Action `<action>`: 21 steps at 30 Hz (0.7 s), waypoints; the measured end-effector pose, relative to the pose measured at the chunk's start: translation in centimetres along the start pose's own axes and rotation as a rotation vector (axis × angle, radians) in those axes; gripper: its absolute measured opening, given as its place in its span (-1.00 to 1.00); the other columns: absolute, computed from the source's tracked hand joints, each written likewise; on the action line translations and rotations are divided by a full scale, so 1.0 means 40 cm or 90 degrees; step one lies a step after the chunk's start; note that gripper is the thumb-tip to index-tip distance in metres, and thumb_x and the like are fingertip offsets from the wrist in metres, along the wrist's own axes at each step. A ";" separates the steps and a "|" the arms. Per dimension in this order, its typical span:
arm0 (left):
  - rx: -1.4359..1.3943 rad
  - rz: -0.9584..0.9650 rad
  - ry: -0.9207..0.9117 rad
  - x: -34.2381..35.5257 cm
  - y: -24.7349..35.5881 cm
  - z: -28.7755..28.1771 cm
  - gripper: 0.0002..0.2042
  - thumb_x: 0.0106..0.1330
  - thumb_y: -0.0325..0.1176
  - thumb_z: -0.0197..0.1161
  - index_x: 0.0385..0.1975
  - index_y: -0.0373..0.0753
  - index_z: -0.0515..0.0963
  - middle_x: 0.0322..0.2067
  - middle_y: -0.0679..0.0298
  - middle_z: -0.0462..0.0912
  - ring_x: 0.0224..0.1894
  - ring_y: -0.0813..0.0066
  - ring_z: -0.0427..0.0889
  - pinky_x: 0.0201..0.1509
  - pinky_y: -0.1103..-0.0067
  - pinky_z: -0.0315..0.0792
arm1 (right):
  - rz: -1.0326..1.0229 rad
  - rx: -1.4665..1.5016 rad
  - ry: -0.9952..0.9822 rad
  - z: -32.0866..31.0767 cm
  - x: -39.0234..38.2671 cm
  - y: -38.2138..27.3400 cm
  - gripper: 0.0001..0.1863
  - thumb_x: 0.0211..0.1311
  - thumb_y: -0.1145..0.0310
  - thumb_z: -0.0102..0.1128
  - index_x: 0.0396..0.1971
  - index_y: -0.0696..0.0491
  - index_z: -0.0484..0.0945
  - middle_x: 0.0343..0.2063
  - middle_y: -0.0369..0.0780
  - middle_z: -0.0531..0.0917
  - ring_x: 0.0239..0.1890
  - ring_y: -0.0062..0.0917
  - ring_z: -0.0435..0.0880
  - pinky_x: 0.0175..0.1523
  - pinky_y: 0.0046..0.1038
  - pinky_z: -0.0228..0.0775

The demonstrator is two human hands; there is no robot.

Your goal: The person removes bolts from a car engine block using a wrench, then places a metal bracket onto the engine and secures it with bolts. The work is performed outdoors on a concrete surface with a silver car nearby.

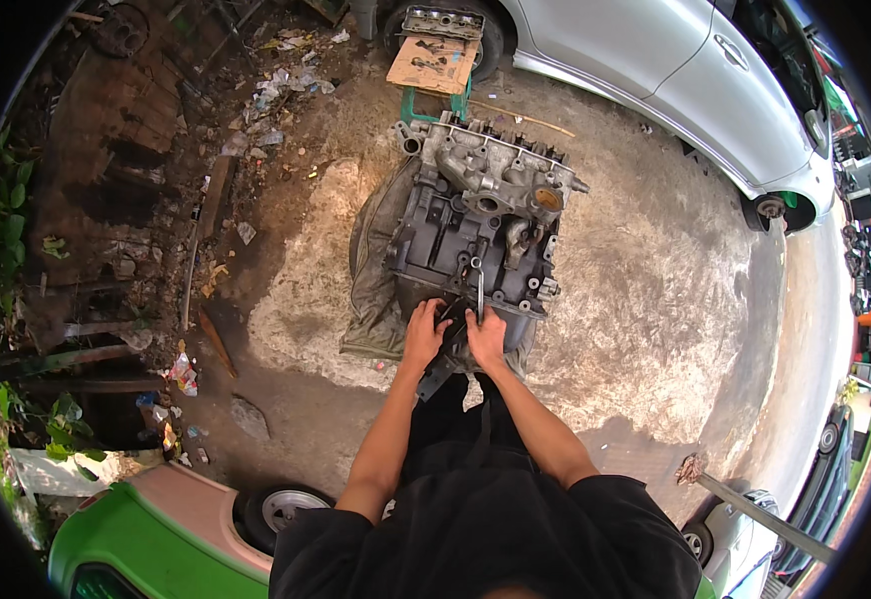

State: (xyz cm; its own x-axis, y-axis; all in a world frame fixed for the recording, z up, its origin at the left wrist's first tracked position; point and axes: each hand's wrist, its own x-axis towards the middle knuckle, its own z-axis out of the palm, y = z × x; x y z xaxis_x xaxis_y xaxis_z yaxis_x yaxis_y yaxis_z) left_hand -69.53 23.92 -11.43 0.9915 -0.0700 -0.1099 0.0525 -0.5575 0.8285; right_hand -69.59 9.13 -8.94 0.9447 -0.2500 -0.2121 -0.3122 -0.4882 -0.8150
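Observation:
A car engine [475, 225] of grey and dark metal lies in front of me on a folded olive cloth [373, 329]. At its near edge my right hand [486, 337] is closed round a silver wrench [480, 285], whose ring end points away from me over the block. Just left of it my left hand [423, 334] has its fingers bent at the engine's near edge, the thumb and fingers closed at a dark metal bracket [435, 379]. This bracket slants between my hands toward my legs. Its upper end and some fingertips are partly hidden.
Beyond the engine, a green stool [417, 106] carries cardboard [425, 65] and a metal engine cover [442, 22]. A silver car [635, 50] stands at the far right, a green car [146, 529] at the near left. Litter and planks line the left; a broom [690, 469] lies right.

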 end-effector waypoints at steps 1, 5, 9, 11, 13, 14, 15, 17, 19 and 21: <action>0.012 0.016 0.009 0.000 0.000 -0.001 -0.69 0.24 -0.49 0.29 -0.03 -0.30 0.46 -0.13 0.00 0.52 -0.04 -0.07 0.47 0.03 0.20 0.39 | -0.016 0.002 0.002 -0.003 -0.003 -0.003 -0.66 0.31 0.27 0.19 -0.26 0.32 0.52 -0.59 0.14 0.58 -0.43 0.08 0.64 -0.28 -0.13 0.43; 0.043 0.037 0.005 -0.011 0.002 -0.003 -0.72 0.26 -0.48 0.28 -0.04 -0.31 0.49 -0.16 0.01 0.55 -0.01 -0.07 0.46 0.07 0.19 0.37 | 0.020 0.028 -0.076 -0.019 -0.018 -0.020 -0.66 0.31 0.27 0.19 -0.22 0.31 0.52 -0.63 0.09 0.58 -0.49 0.04 0.63 -0.32 -0.15 0.43; -0.017 -0.031 -0.049 -0.021 -0.002 -0.017 -0.77 0.29 -0.50 0.25 -0.08 -0.36 0.50 -0.19 -0.04 0.58 -0.01 -0.12 0.49 0.05 0.23 0.39 | -0.035 0.021 -0.068 -0.025 -0.030 -0.056 -0.72 0.31 0.33 0.20 -0.33 0.30 0.47 -0.64 0.14 0.55 -0.49 0.11 0.61 -0.37 -0.08 0.38; -0.082 -0.019 -0.043 -0.022 -0.003 -0.025 -0.78 0.31 -0.51 0.23 -0.10 -0.40 0.48 -0.21 -0.09 0.59 -0.09 -0.15 0.53 -0.01 0.26 0.42 | -0.069 0.006 -0.073 -0.034 -0.037 -0.072 -0.72 0.31 0.33 0.20 -0.33 0.30 0.46 -0.65 0.13 0.54 -0.49 0.10 0.61 -0.37 -0.09 0.38; -0.114 0.002 -0.015 -0.029 0.001 -0.029 -0.80 0.32 -0.52 0.21 -0.11 -0.44 0.46 -0.22 -0.13 0.59 -0.16 -0.18 0.55 -0.07 0.29 0.44 | -0.091 0.003 -0.089 -0.043 -0.038 -0.085 -0.71 0.31 0.33 0.20 -0.32 0.30 0.47 -0.65 0.13 0.53 -0.50 0.09 0.60 -0.38 -0.11 0.38; -0.111 0.022 0.012 -0.036 0.007 -0.031 -0.80 0.33 -0.53 0.20 -0.12 -0.45 0.45 -0.22 -0.14 0.59 -0.19 -0.19 0.56 -0.10 0.31 0.45 | -0.102 0.005 -0.097 -0.046 -0.035 -0.092 -0.71 0.31 0.33 0.20 -0.32 0.30 0.47 -0.65 0.12 0.53 -0.50 0.08 0.60 -0.38 -0.12 0.39; -0.100 0.026 0.027 -0.041 0.013 -0.033 -0.81 0.34 -0.53 0.19 -0.12 -0.47 0.44 -0.22 -0.16 0.59 -0.22 -0.20 0.56 -0.13 0.33 0.45 | -0.092 0.000 -0.108 -0.051 -0.032 -0.098 -0.69 0.30 0.30 0.22 -0.28 0.31 0.49 -0.63 0.13 0.54 -0.51 0.06 0.60 -0.37 -0.16 0.40; -0.151 -0.018 0.029 -0.053 0.026 -0.038 -0.81 0.34 -0.53 0.19 -0.12 -0.47 0.45 -0.22 -0.17 0.59 -0.23 -0.10 0.59 -0.14 0.36 0.46 | -0.073 0.002 -0.130 -0.061 -0.030 -0.107 -0.63 0.28 0.26 0.26 -0.18 0.33 0.53 -0.59 0.14 0.57 -0.52 0.01 0.61 -0.36 -0.24 0.42; -0.168 -0.052 0.047 -0.059 0.040 -0.040 -0.80 0.35 -0.53 0.19 -0.11 -0.47 0.45 -0.23 -0.15 0.61 -0.24 -0.02 0.61 -0.15 0.38 0.46 | -0.122 0.018 -0.108 -0.065 -0.019 -0.121 -0.61 0.28 0.22 0.28 -0.18 0.30 0.55 -0.56 0.07 0.62 -0.53 -0.13 0.63 -0.34 -0.29 0.44; -0.172 -0.052 0.107 -0.055 0.053 -0.035 -0.79 0.36 -0.52 0.20 -0.09 -0.47 0.46 -0.25 -0.11 0.64 -0.25 0.06 0.63 -0.16 0.40 0.47 | -0.119 0.062 -0.126 -0.077 -0.001 -0.133 -0.59 0.28 0.18 0.30 -0.18 0.28 0.56 -0.52 -0.03 0.65 -0.50 -0.30 0.62 -0.31 -0.35 0.44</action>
State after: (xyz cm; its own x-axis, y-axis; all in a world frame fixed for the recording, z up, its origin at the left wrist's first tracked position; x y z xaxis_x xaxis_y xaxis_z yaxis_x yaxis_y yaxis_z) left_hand -71.45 24.05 -8.67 0.9872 0.1164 -0.1087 0.1404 -0.3142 0.9389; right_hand -68.30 9.16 -2.95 0.9891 0.0095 -0.1472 -0.1293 -0.4249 -0.8959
